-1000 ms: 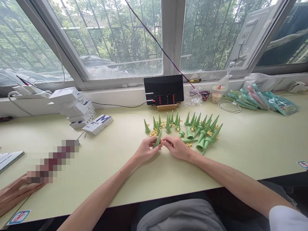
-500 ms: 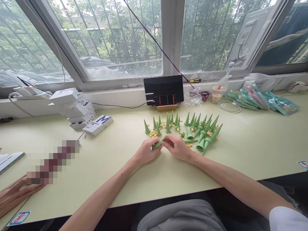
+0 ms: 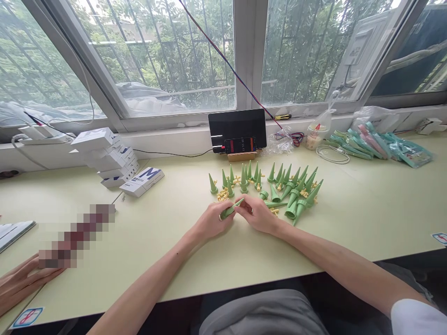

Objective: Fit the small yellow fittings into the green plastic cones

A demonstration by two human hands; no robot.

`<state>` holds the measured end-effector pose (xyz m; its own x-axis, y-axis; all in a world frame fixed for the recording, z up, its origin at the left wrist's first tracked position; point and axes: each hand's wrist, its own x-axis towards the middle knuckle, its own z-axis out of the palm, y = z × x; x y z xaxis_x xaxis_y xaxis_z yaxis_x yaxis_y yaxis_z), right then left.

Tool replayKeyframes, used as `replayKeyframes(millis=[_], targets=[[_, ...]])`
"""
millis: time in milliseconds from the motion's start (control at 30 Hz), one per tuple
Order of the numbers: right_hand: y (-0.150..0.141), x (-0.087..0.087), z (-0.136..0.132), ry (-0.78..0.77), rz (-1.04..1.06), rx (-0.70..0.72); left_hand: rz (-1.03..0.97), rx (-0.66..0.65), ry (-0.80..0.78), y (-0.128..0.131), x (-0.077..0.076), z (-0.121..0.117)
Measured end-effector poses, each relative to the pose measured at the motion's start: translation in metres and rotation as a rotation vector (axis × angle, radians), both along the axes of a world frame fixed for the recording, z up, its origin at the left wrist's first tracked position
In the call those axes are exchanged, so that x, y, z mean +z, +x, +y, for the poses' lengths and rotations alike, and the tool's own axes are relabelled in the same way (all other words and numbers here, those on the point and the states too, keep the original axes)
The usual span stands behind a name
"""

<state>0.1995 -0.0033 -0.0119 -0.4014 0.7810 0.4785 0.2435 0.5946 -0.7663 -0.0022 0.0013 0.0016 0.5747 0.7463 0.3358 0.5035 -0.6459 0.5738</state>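
Observation:
My left hand [image 3: 210, 219] and my right hand [image 3: 257, 213] meet over the pale green table [image 3: 181, 251], both closed on one green plastic cone [image 3: 230, 210] that lies tilted with its tip up and right. The left fingers pinch its wide end, the right fingers hold near its tip. Just behind the hands stand several upright green cones [image 3: 243, 179], and a heap of lying cones [image 3: 296, 195] sits to the right. Small yellow pieces [image 3: 222, 194] are scattered among them.
A phone [image 3: 240, 144] leans on a wooden stand before a dark tablet [image 3: 237, 126]. White boxes [image 3: 108, 158] are stacked at the left. Teal packets [image 3: 380, 142] and a bagged cup [image 3: 316, 132] lie at the far right. Another person's hand [image 3: 21, 281] rests at the lower left.
The cone in my hands has tipped from nearly upright to lying slanted. My right fingers have slid along it toward the tip. The hands stayed in the same spot.

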Motion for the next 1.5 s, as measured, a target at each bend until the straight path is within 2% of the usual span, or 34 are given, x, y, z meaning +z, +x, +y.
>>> replayKeyframes(millis=[400, 967, 1500], targets=[[0.0011, -0.0017, 0.0009, 0.051, -0.001, -0.045, 0.034, -0.006, -0.009, -0.0006, -0.0010, 0.0022], [0.0013, 0.0003, 0.0014, 0.019, 0.000, -0.051, 0.071, 0.012, 0.000, -0.0011, -0.0023, 0.0032], [0.0003, 0.0023, 0.0003, 0.054, 0.041, -0.140, -0.013, 0.110, -0.027, -0.0005, -0.0027, 0.0025]])
